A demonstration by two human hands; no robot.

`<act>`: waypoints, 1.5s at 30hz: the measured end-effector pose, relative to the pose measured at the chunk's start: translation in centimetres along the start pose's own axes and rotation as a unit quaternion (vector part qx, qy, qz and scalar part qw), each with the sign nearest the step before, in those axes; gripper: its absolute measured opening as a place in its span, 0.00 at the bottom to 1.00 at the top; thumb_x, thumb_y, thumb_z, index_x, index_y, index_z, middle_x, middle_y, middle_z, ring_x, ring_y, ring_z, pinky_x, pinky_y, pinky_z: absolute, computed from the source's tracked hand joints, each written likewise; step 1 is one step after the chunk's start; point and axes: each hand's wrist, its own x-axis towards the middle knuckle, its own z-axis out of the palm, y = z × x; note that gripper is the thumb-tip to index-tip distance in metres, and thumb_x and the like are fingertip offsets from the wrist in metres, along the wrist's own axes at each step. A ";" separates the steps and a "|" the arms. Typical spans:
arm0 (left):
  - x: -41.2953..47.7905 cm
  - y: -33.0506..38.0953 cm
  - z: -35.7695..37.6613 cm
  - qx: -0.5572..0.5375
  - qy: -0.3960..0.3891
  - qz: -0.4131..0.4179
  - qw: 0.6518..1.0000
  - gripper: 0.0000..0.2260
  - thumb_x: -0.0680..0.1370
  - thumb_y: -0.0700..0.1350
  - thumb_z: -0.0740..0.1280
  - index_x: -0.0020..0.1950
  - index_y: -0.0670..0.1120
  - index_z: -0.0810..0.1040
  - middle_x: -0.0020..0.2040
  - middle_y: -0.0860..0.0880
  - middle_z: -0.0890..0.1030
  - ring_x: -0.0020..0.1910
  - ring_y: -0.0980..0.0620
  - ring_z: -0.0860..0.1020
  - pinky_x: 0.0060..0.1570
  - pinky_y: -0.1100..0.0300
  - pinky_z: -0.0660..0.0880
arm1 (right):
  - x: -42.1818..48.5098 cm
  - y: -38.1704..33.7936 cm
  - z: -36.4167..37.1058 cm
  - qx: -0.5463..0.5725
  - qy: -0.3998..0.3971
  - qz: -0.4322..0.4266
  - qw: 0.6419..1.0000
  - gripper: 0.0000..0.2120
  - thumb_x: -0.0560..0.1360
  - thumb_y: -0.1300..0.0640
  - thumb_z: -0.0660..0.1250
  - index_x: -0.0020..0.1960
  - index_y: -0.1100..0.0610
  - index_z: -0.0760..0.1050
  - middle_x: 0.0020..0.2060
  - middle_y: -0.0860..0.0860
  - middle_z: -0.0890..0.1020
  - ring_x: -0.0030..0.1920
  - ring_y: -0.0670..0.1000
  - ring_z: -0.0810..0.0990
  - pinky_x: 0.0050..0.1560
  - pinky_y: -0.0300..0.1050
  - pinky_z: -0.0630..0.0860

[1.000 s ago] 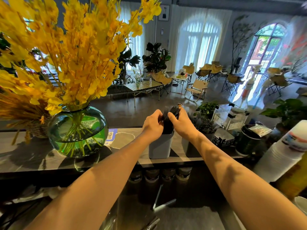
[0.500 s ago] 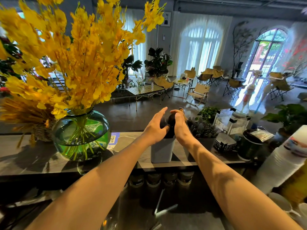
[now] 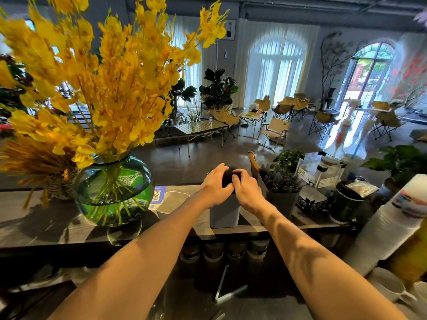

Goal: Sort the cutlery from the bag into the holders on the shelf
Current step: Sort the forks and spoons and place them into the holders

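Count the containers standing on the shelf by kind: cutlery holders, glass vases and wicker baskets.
Cutlery holders: 2 (light grey holder, dark grey holder)
Glass vases: 1 (green vase)
Wicker baskets: 1 (wicker basket)
Total: 4

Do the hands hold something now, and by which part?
Both: left hand and right hand grip the black cutlery by its upper ends, above the grey holder it stands in.
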 end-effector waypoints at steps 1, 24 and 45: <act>-0.1 -0.1 -0.1 0.000 -0.003 0.006 1.000 0.29 0.77 0.48 0.67 0.77 0.48 0.65 0.81 0.46 0.59 0.80 0.44 0.57 0.78 0.43 0.57 | 0.0 0.2 0.1 -0.012 -0.009 0.004 1.000 0.19 0.84 0.42 0.52 0.71 0.47 0.68 0.67 0.51 0.74 0.66 0.55 0.73 0.69 0.59 0.68; -0.3 -0.4 -1.0 0.164 -0.038 0.010 0.986 0.29 0.85 0.55 0.55 0.83 0.48 0.52 0.84 0.50 0.48 0.82 0.50 0.43 0.80 0.51 0.43 | 0.4 -0.6 -1.3 -0.057 -0.022 -0.072 0.996 0.28 0.86 0.47 0.53 0.82 0.55 0.55 0.81 0.53 0.58 0.80 0.52 0.57 0.77 0.49 0.55; -5.2 0.8 -0.3 0.204 0.039 0.076 0.975 0.26 0.86 0.54 0.52 0.82 0.48 0.54 0.83 0.49 0.46 0.81 0.50 0.38 0.80 0.48 0.39 | -5.8 0.3 -1.8 -0.253 0.048 -0.169 0.951 0.30 0.82 0.55 0.60 0.81 0.56 0.56 0.81 0.53 0.60 0.81 0.52 0.56 0.79 0.53 0.54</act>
